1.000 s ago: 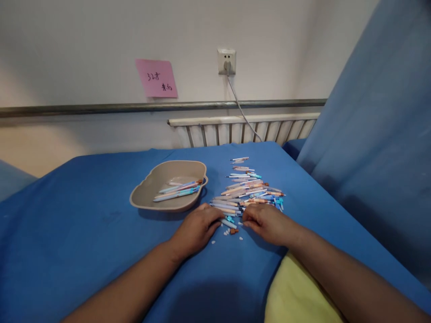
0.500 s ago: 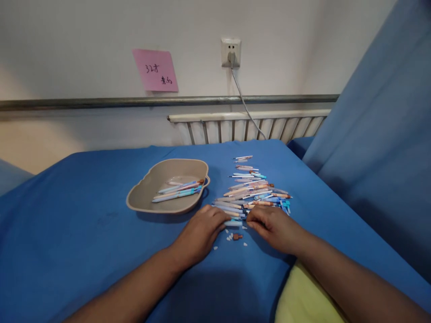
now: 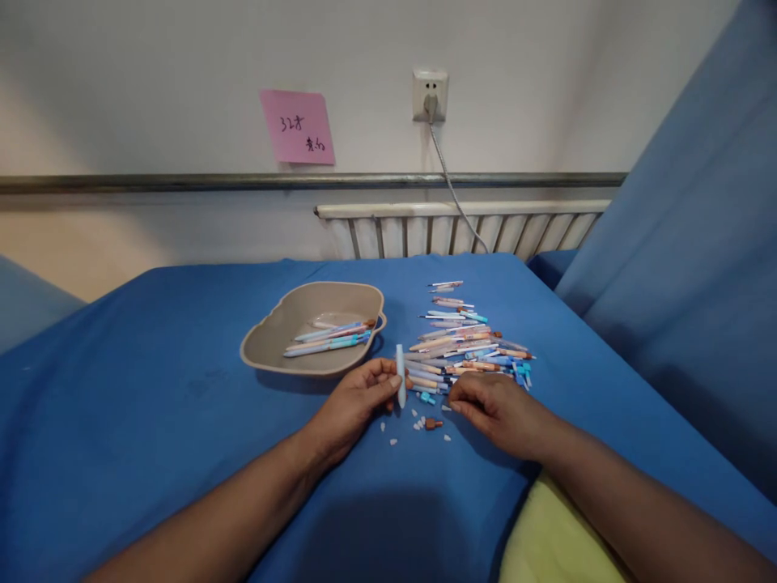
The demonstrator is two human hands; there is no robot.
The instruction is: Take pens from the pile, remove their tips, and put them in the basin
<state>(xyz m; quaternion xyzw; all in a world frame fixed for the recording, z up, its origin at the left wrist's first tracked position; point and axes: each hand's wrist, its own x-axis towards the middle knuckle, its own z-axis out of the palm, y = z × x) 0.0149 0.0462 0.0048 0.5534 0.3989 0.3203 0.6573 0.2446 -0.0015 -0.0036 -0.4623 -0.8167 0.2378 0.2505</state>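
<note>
My left hand (image 3: 358, 397) pinches a light blue pen barrel (image 3: 401, 377) between thumb and fingers, tilted nearly upright beside the pen pile. My right hand (image 3: 494, 409) rests at the near edge of the pile with thumb and fingertips pressed together; whatever lies between them is hidden. Below those fingertips is a small white piece (image 3: 446, 408). Between the hands lie a turquoise pen top (image 3: 426, 397), a brown pen top (image 3: 433, 423) and several tiny white tips (image 3: 418, 424). The pile of pen parts (image 3: 455, 344) holds pastel barrels, thin refills and coloured tops.
Left of the pile stands a beige plastic basin (image 3: 261, 356) with several pens (image 3: 328, 344) in it. A blue sheet (image 3: 182, 421) covers the surface. Yellow cloth (image 3: 546, 534) lies by my right forearm, a blue curtain (image 3: 685, 283) hangs at right, and a plugged cable (image 3: 449, 178) runs down the wall.
My left hand has lifted the light blue barrel from lying flat to nearly upright. The turquoise top now shows on the sheet. My right hand stays about where it was; the view has shifted slightly.
</note>
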